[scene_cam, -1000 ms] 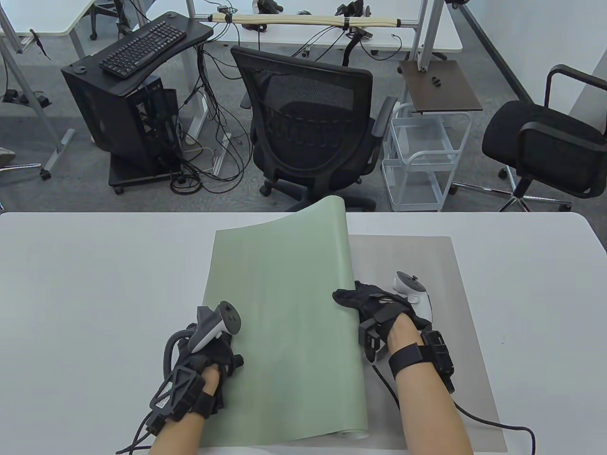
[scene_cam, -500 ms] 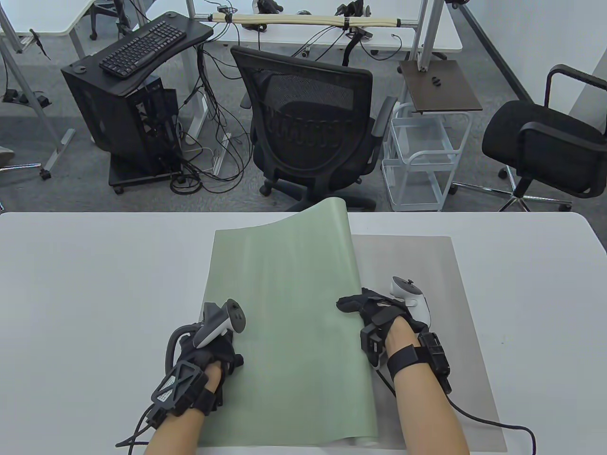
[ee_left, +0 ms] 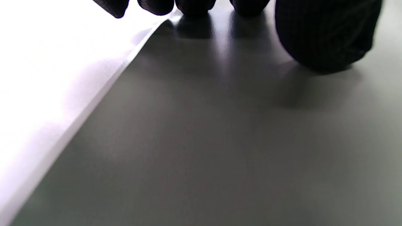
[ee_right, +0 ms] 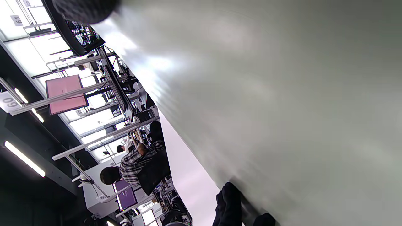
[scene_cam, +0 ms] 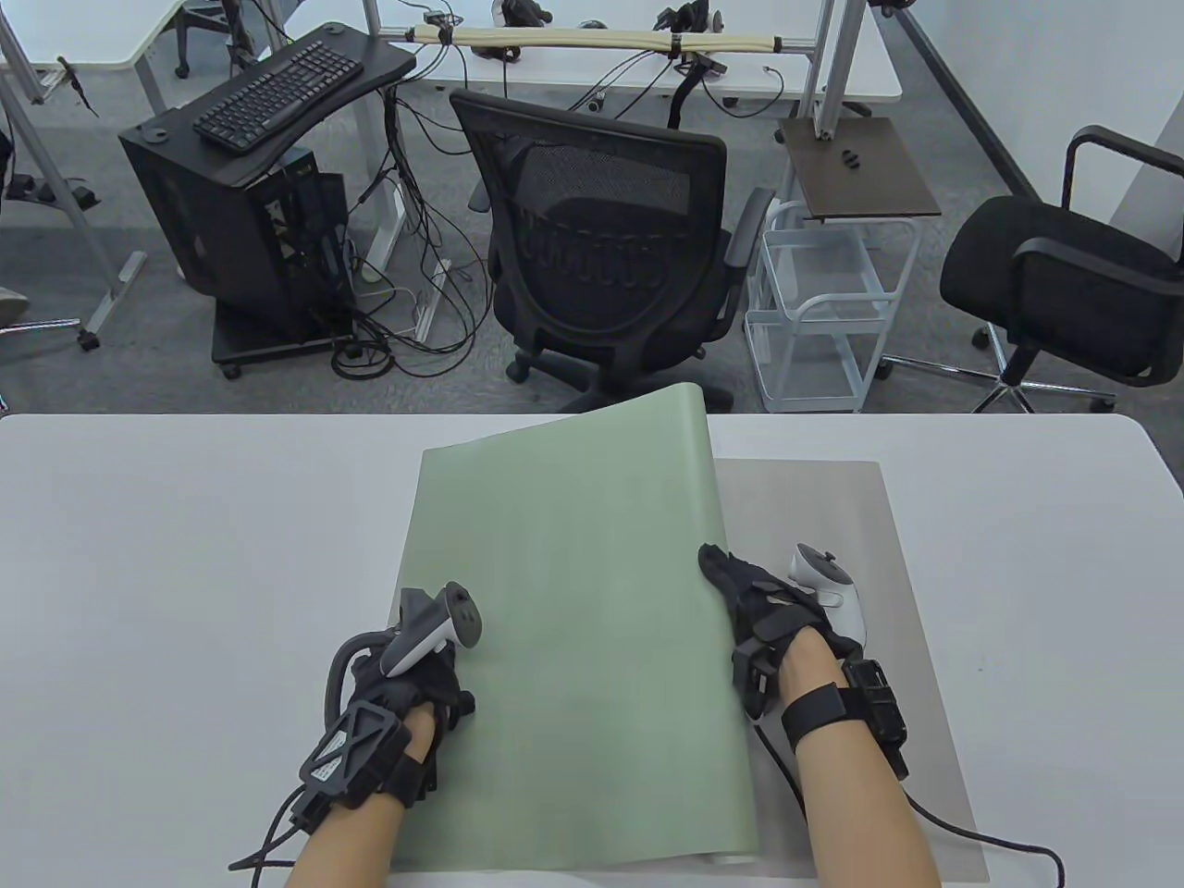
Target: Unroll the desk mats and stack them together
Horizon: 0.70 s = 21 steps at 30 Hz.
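A pale green desk mat (scene_cam: 573, 638) lies partly unrolled on top of a flat grey mat (scene_cam: 832, 518) on the white table (scene_cam: 166, 573). Its right part still curls up in a roll along the right edge (scene_cam: 717, 518). My left hand (scene_cam: 416, 684) presses flat on the green mat's left edge; its fingertips (ee_left: 194, 6) touch the mat in the left wrist view. My right hand (scene_cam: 754, 601) rests on the rolled right edge, fingers over it. The green mat (ee_right: 282, 94) fills the right wrist view.
A black mesh office chair (scene_cam: 601, 259) stands just beyond the table's far edge. A white wire cart (scene_cam: 823, 314) and another black chair (scene_cam: 1064, 277) stand at the back right. A glove cable (scene_cam: 980, 837) trails over the grey mat at the bottom right.
My right hand has moved right with the roll, so more green mat lies flat and less grey mat shows. My left hand has stayed on the left edge.
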{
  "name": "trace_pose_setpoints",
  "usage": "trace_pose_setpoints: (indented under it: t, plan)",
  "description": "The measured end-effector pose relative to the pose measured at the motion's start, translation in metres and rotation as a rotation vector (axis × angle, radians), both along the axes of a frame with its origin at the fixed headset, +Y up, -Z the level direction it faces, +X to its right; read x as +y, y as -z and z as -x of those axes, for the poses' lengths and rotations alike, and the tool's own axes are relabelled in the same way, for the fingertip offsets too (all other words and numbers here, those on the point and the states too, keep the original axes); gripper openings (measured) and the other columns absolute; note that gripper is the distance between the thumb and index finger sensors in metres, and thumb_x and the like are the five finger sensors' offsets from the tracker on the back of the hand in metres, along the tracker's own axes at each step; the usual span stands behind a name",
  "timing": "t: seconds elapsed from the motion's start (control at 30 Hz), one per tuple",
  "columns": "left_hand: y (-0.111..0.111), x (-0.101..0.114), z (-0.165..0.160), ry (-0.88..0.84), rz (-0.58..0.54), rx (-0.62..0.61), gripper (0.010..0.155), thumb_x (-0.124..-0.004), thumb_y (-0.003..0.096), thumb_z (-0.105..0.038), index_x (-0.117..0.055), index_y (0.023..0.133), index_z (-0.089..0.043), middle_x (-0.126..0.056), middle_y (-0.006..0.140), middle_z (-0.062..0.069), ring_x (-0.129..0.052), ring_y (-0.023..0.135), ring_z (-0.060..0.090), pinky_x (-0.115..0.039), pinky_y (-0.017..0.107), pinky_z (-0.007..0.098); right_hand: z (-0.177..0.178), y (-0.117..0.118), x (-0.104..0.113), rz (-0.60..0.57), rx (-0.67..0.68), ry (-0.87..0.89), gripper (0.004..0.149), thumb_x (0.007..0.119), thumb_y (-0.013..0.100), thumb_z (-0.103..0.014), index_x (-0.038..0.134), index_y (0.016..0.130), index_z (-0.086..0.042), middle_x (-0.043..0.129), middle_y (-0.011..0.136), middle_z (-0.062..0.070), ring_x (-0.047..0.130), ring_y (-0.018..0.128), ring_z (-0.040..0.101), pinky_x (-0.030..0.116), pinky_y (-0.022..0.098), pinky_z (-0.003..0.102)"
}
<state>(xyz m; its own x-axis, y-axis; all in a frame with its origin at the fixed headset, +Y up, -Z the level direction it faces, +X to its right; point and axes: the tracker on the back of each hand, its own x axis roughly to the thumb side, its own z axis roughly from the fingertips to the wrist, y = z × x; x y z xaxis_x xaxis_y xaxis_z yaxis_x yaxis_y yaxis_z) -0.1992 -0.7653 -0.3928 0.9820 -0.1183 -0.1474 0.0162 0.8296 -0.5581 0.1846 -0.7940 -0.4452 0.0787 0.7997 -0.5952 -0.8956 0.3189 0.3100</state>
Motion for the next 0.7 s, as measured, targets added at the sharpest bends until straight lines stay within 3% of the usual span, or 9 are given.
trace_pose_setpoints:
  t: [0.1,0.23,0.33,0.4,0.53,0.63,0.7]
  plan:
    - [0.000,0.000,0.000,-0.005,0.002,0.002,0.072,-0.081,0.0338,-0.053,-0.050,0.096,-0.034,-0.043,0.109,0.012,-0.046,0.104,0.042,-0.049,0.071,0.059,-0.003,0.001,0.000,0.003,-0.014,0.058,0.075,0.055,0.058,-0.049,0.014,0.102,-0.003,0.054,0.099,0.008,0.078,0.079,0.029,0.069,0.066,0.049]
    - [0.002,0.001,-0.004,0.025,0.006,-0.004,0.072,-0.082,0.0334,-0.052,-0.051,0.096,-0.033,-0.045,0.109,0.012,-0.048,0.104,0.042,-0.050,0.071,0.059,-0.013,0.004,0.005,0.002,-0.034,0.025,0.078,0.074,0.060,-0.033,0.014,0.099,-0.001,0.053,0.098,0.012,0.078,0.081,0.033,0.072,0.067,0.050]
    - [0.003,0.001,-0.005,0.028,0.010,0.001,0.072,-0.082,0.0332,-0.051,-0.052,0.096,-0.033,-0.046,0.109,0.013,-0.050,0.103,0.043,-0.051,0.071,0.059,-0.023,0.005,0.004,0.024,-0.123,-0.066,0.076,0.087,0.052,-0.032,0.032,0.098,-0.005,0.066,0.090,0.009,0.090,0.071,0.029,0.084,0.058,0.045]
    - [0.002,0.002,-0.006,0.036,0.013,0.002,0.072,-0.082,0.0333,-0.051,-0.051,0.096,-0.033,-0.046,0.109,0.012,-0.050,0.103,0.043,-0.051,0.070,0.059,-0.026,0.007,0.004,0.024,-0.102,-0.073,0.070,0.091,0.052,-0.031,0.042,0.095,-0.009,0.069,0.088,0.006,0.092,0.069,0.027,0.086,0.056,0.043]
    - [0.003,0.001,-0.006,0.042,0.015,0.000,0.072,-0.081,0.0332,-0.051,-0.051,0.096,-0.033,-0.046,0.109,0.012,-0.052,0.103,0.042,-0.053,0.070,0.059,-0.026,0.012,0.005,-0.015,-0.064,-0.120,0.056,0.089,0.053,-0.033,0.052,0.091,-0.016,0.070,0.089,0.003,0.090,0.071,0.025,0.084,0.059,0.042]
    - [0.003,0.002,-0.007,0.048,0.020,0.001,0.072,-0.082,0.0333,-0.051,-0.051,0.096,-0.032,-0.046,0.109,0.012,-0.052,0.103,0.042,-0.053,0.070,0.059,-0.021,0.015,0.004,0.014,-0.026,-0.081,0.048,0.083,0.056,-0.029,0.051,0.091,-0.017,0.058,0.105,0.021,0.081,0.090,0.045,0.075,0.065,0.058]
    - [0.003,0.002,-0.008,0.057,0.023,-0.002,0.072,-0.081,0.0334,-0.051,-0.051,0.096,-0.032,-0.047,0.109,0.012,-0.052,0.103,0.042,-0.053,0.070,0.059,-0.020,0.017,0.004,0.009,-0.002,-0.100,0.048,0.079,0.056,-0.028,0.049,0.091,-0.015,0.064,0.103,0.022,0.085,0.089,0.046,0.077,0.063,0.057]
